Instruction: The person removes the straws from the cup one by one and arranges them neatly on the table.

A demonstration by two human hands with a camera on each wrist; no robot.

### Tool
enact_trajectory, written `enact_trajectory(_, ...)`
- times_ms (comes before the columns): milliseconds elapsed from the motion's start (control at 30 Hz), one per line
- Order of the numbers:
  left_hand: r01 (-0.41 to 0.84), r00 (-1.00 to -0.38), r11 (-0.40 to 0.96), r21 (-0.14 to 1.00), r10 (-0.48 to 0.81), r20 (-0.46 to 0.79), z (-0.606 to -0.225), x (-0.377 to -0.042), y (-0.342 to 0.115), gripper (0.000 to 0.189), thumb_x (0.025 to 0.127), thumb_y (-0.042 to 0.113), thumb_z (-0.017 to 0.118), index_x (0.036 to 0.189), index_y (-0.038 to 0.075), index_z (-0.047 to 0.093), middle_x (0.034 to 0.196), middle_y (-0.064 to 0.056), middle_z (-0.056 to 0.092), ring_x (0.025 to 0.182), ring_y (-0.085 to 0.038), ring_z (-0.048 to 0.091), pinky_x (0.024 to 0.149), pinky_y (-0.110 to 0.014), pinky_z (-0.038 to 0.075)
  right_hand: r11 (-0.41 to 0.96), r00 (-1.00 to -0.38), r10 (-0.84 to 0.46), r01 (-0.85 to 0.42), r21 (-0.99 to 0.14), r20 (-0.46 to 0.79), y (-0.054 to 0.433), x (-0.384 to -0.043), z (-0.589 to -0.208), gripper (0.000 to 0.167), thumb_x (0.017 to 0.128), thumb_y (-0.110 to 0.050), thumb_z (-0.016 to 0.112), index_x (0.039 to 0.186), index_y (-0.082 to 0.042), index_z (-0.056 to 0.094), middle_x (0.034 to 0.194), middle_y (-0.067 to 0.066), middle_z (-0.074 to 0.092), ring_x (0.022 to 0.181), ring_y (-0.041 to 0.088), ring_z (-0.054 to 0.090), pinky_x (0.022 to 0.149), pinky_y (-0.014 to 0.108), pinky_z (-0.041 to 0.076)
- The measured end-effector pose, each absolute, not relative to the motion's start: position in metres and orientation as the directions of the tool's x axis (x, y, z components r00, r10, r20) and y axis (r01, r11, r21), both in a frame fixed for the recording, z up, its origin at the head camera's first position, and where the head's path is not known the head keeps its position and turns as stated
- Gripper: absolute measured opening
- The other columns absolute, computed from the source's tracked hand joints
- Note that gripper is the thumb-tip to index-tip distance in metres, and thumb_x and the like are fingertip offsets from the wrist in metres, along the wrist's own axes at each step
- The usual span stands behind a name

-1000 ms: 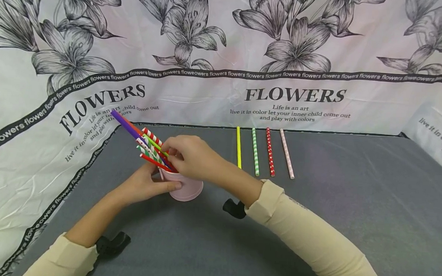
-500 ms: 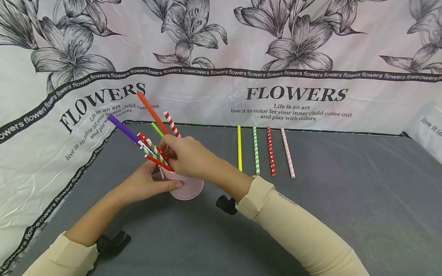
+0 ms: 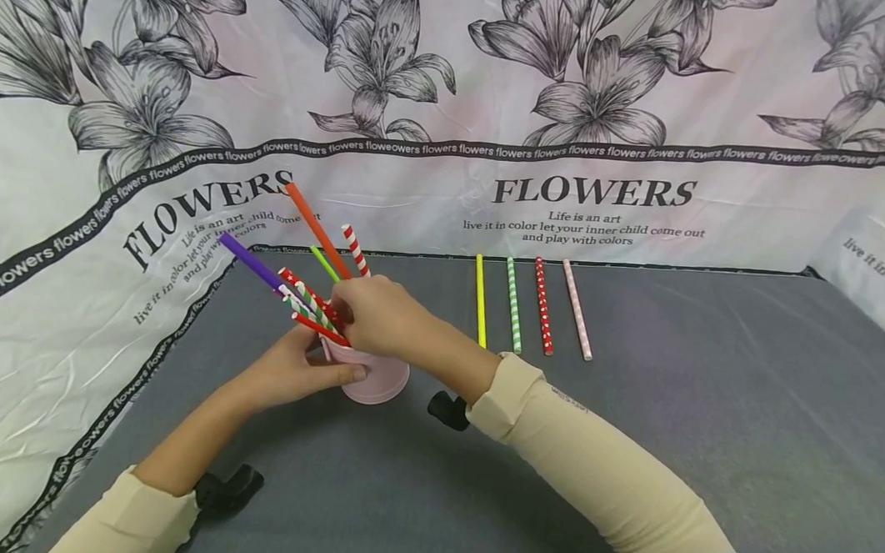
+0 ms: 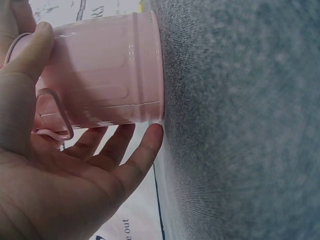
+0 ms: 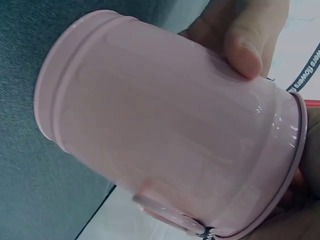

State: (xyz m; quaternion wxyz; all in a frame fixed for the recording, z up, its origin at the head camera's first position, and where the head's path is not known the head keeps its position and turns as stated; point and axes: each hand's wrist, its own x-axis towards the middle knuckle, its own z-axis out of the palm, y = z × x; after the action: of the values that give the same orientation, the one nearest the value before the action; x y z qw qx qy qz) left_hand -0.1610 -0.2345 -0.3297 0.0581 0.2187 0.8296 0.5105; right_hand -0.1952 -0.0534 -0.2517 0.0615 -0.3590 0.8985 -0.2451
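My left hand [image 3: 285, 370] holds a small pink metal bucket [image 3: 381, 380] that tilts to the left, with the thumb on its near side. The left wrist view shows the bucket's side and its small loop handle [image 4: 57, 117]. Paper straws stick out of its mouth: purple [image 3: 248, 260], orange [image 3: 316, 226], red-and-white striped [image 3: 355, 248], green [image 3: 325, 263], and several others to the left. My right hand [image 3: 388, 314] reaches down at the mouth among the straws. Its fingertips are hidden, so I cannot tell whether they pinch a straw.
Apart from the bucket, a yellow straw [image 3: 480, 299], a green striped straw [image 3: 514, 304], a red dotted straw [image 3: 543, 305] and a pale pink straw [image 3: 577, 309] lie in a row on the grey cloth [image 3: 707, 391]. A flower-printed sheet [image 3: 387, 194] hangs behind.
The orange, green and red-and-white striped straws have swung upright and right, apart from the purple one. My right hand has shifted slightly down at the mouth. The left hand stays on the bucket.
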Motion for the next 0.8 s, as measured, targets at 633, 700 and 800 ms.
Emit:
enact_trajectory(633,0.315,-0.890,0.371,0.874,0.436,0.135,-0.328,-0.161,-0.234,0.069,0.088,0.024,0.079,0.144,0.015,0.039,0.135,-0.006,0.051,0.121,-0.029,0.052,0.094,-0.045,0.053,0.577,-0.704,-0.700,-0.656,-0.486,0.120,-0.044,-0.194,-0.253,0.028,0.092,-0.010,0.071,0.118,-0.005,0.065,0.111,0.007,0.069,0.089,0.015,0.065,0.076,0.026,0.058)
enact_trajectory(700,0.317,-0.889,0.369,0.874,0.436,0.138,-0.329,-0.162,-0.234,0.070,0.087,0.024,0.079,0.144,0.015,0.039,0.134,-0.005,0.051,0.119,-0.029,0.053,0.093,-0.044,0.053,0.546,-0.698,-0.698,-0.663,-0.512,0.160,-0.041,-0.194,-0.254,0.026,0.092,-0.008,0.068,0.118,-0.005,0.063,0.110,0.007,0.070,0.088,0.015,0.065,0.076,0.026,0.057)
enact_trajectory(800,0.314,-0.890,0.362,0.878,0.434,0.140,-0.329,-0.162,-0.233,0.071,0.086,0.023,0.080,0.144,0.017,0.038,0.135,-0.005,0.050,0.120,-0.028,0.053,0.093,-0.045,0.053,0.498,-0.690,-0.690,-0.673,-0.547,0.220,-0.038,-0.193,-0.255,0.026,0.093,-0.006,0.066,0.119,-0.005,0.062,0.107,0.007,0.070,0.086,0.015,0.065,0.075,0.024,0.057)
